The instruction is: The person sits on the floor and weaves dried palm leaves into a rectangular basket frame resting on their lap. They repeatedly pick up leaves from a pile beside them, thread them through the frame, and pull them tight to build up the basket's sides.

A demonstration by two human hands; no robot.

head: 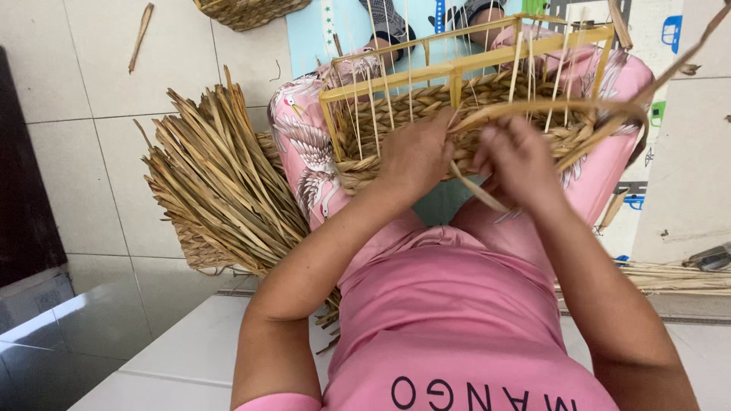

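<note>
**Two hands weaving a half-made basket on a lap**

A heap of dried reed strips [221, 183] fills the left of the frame. At upper centre, a partly woven basket on a yellow wooden frame [457, 72] rests on pink-clad knees. The left hand [415, 156] presses its woven wall; the right hand [518, 160] pinches a flat reed strand [548, 110].

- Bundle of dried leaves [217, 183]: fanned out on the tiled floor [99, 84], left of the knees.
- Woven basket [247, 11]: at the top edge, partly cut off.
- Loose strip [141, 34]: lying alone on the tiles, upper left.
- Blue mat [346, 27]: under the feet.
- Stalks [678, 278]: lying flat at right.
- Dark cabinet [23, 190]: along the left edge.
</note>
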